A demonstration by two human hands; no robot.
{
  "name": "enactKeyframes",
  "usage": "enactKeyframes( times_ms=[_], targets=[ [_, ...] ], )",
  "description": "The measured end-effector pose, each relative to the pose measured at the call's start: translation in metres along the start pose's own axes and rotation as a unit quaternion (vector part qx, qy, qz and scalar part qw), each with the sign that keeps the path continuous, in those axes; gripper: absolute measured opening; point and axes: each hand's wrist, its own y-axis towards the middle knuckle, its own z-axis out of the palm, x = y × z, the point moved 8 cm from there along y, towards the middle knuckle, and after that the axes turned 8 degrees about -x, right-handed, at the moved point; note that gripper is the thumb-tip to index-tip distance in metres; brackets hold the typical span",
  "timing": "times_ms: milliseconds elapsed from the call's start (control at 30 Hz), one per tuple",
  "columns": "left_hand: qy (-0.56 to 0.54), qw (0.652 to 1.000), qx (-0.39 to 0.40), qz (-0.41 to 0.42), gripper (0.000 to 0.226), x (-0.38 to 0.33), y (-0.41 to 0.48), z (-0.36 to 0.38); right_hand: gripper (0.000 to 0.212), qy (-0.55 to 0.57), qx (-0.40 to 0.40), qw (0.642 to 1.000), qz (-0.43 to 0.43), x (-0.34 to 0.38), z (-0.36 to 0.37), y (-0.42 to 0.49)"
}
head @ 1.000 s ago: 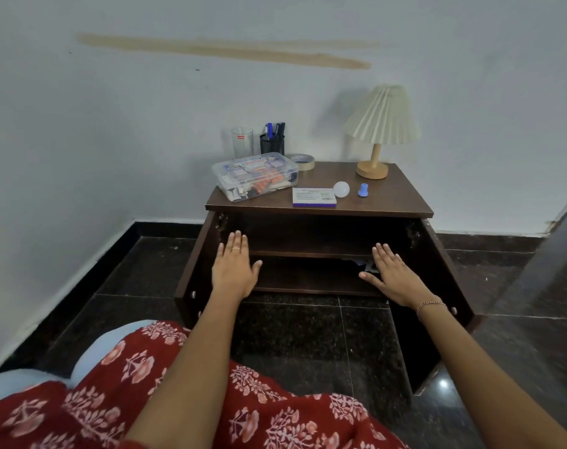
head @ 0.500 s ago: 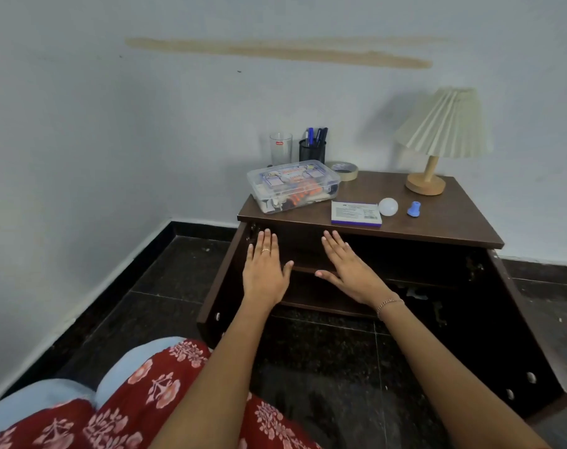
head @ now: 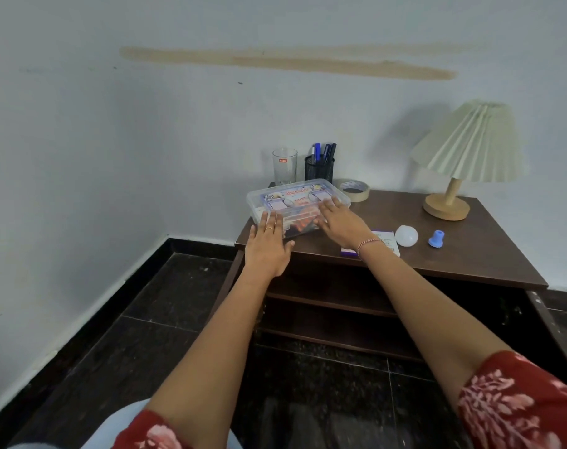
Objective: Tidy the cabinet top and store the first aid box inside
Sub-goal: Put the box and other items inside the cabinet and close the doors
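The clear plastic first aid box [head: 295, 199] sits at the left front corner of the dark wooden cabinet top [head: 470, 251]. My left hand [head: 267, 246] reaches its near left side with straight fingers against the box wall. My right hand [head: 342, 222] lies flat with straight fingers at the box's near right corner. Neither hand curls round the box. Both cabinet doors stand open, showing a bare shelf [head: 334, 303] inside.
Behind the box stand a drinking glass [head: 284, 166], a mesh pen holder [head: 319, 168] and a tape roll [head: 355, 189]. A small white and purple carton [head: 387, 243], a white ball [head: 406, 235], a blue cap [head: 436, 238] and a pleated lamp [head: 463, 150] occupy the right. Open right door [head: 557, 332].
Both hands rose from in front of the open cabinet up to the top and now touch the first aid box. The view moved closer and to the left.
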Motion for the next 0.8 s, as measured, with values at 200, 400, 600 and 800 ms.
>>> enactKeyframes(
  times_ms=[200, 400, 600, 800],
  targets=[
    [0.0, 0.99, -0.14, -0.031, 0.055, 0.011, -0.003, -0.009, 0.039, 0.092, -0.088, 0.991, 0.041, 0.006, -0.002, 0.013],
    [-0.076, 0.95, -0.264, -0.151, 0.03, 0.038, -0.028, -0.028, 0.033, 0.131, -0.143, 0.98, 0.037, 0.032, -0.001, -0.001],
    [-0.45, 0.727, -0.282, -0.435, 0.024, 0.088, -0.055, -0.01, 0.029, 0.179, -0.189, 0.964, 0.046, 0.06, -0.003, -0.027],
    [-0.649, 0.568, -0.176, -0.475, 0.058, 0.09, -0.068, 0.011, 0.028, 0.209, -0.203, 0.955, 0.063, 0.079, -0.002, -0.047]
  ],
)
